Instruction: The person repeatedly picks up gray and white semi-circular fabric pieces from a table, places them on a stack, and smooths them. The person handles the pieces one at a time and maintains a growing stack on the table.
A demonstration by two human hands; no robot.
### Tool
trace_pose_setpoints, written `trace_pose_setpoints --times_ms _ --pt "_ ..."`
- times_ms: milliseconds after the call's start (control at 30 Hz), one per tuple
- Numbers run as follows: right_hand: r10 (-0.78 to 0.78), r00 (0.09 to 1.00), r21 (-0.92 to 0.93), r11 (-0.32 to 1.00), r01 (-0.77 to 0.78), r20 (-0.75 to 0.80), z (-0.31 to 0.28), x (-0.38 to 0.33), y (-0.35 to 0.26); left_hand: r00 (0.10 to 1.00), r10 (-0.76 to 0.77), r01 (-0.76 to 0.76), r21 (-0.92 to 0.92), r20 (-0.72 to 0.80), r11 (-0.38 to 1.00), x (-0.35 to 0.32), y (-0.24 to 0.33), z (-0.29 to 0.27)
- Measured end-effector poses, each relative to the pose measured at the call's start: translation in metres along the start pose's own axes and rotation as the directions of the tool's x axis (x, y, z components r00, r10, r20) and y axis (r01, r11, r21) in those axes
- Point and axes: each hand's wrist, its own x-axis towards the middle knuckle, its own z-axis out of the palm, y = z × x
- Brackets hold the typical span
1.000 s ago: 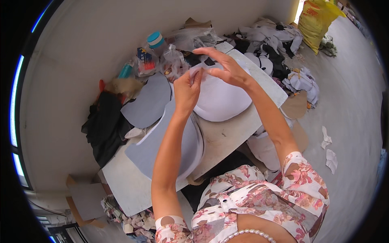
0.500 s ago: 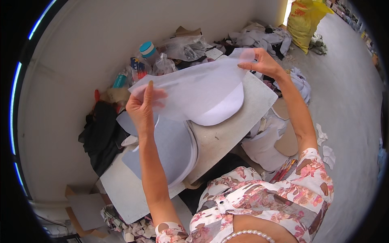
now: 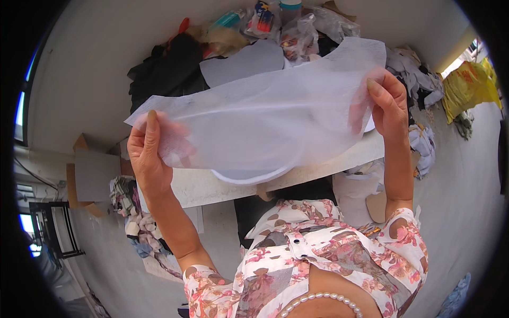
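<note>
A thin, see-through white sheet of nonwoven fabric (image 3: 254, 114) is stretched between my two hands above the table. My left hand (image 3: 151, 153) pinches its left end, thumb on top and fingers showing faintly through from beneath. My right hand (image 3: 389, 103) grips the right end the same way. Below the sheet lies a stack of rounded grey-white cut pieces (image 3: 252, 178), mostly covered, with only its curved near edge in plain sight. A sliver of a white piece (image 3: 369, 126) shows beside my right wrist. Behind the sheet sits a grey cut piece (image 3: 244, 62).
The pale tabletop (image 3: 199, 191) extends under the sheet. Along the wall are black cloth (image 3: 172, 74), clear plastic bags (image 3: 299, 40) and a teal-lidded jar (image 3: 290, 6). Scraps (image 3: 143, 225) heap at the left; a yellow sack (image 3: 469, 90) stands far right.
Both hands have carried the sheet left, from over the white piece to over the grey-white stack, keeping it stretched. The view has turned left as well.
</note>
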Motion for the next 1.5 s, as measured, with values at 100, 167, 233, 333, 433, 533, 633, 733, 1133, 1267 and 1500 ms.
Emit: trace_pose_setpoints --times_ms 100,167,233,333,433,533,633,733,1133,1267,1500 --pt "0.048 0.999 -0.074 0.996 -0.047 0.008 0.011 0.001 0.02 0.999 -0.041 0.043 0.038 -0.034 0.998 -0.017 -0.002 -0.012" --pt "0.086 0.996 -0.124 0.988 -0.087 -0.018 0.015 0.001 0.041 0.986 -0.054 0.063 0.052 -0.16 0.997 -0.024 -0.023 -0.024" --pt "0.128 0.991 -0.199 0.971 -0.131 -0.025 0.021 0.002 0.057 0.967 -0.085 0.112 0.102 -0.242 0.988 -0.03 -0.049 -0.043" --pt "0.169 0.985 -0.339 0.925 -0.17 -0.033 0.018 0.002 0.082 0.945 -0.147 0.187 0.114 -0.292 0.976 -0.029 -0.085 -0.054" --pt "0.254 0.963 -0.376 0.886 -0.27 -0.091 0.019 0.004 0.096 0.922 -0.179 0.269 0.234 -0.342 0.934 -0.023 -0.102 -0.051" --pt "0.298 0.947 -0.452 0.833 -0.321 -0.122 0.017 0.011 0.106 0.936 -0.122 0.264 0.428 -0.33 0.864 -0.017 -0.118 -0.055" --pt "0.254 0.956 -0.551 0.782 -0.293 -0.147 0.007 0.013 0.128 0.905 -0.13 0.352 0.545 -0.404 0.761 -0.015 -0.124 -0.055" --pt "0.222 0.96 -0.65 0.706 -0.281 -0.174 0.008 0.015 0.13 0.896 -0.067 0.363 0.635 -0.439 0.682 -0.015 -0.13 -0.055" --pt "-0.009 0.986 -0.972 0.169 0.163 0.164 0.028 0.02 0.106 0.953 0.302 -0.123 0.949 0.031 0.289 -0.019 -0.116 -0.033" --pt "0.288 0.914 -0.958 0.093 0.272 0.287 0.036 0.015 0.128 0.97 -0.052 -0.221 0.948 0.239 0.23 -0.028 -0.117 -0.025" --pt "0.13 0.92 -0.928 0.113 0.356 0.369 0.049 0.043 0.115 0.966 -0.166 -0.159 0.961 0.198 0.225 -0.037 -0.118 -0.023"
